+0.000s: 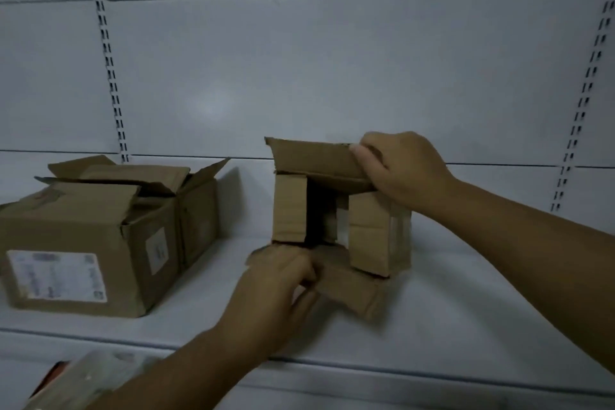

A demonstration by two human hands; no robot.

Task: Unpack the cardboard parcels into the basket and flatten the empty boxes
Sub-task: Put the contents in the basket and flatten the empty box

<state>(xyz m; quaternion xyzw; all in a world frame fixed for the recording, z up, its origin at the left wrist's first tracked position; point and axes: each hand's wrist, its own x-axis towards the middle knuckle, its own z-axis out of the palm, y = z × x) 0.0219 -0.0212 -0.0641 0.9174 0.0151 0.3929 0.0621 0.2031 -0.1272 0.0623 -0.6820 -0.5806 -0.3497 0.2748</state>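
Observation:
A small cardboard box (369,230) lies on its side on the white shelf (466,309), its opening facing me with the flaps spread. My right hand (399,170) grips the upper flap at its right end. My left hand (283,280) holds the lower flap near the shelf's front. The inside of the box is dark; something pale shows in it, but I cannot tell what. To the left stands a larger cardboard box (100,243) with loose, half-open top flaps and white labels on its front and side.
The shelf's back wall (299,76) is a pale panel with slotted uprights at left and right. At the bottom left corner, below the shelf edge, a blurred pale and reddish object (76,379) shows; I cannot tell what it is.

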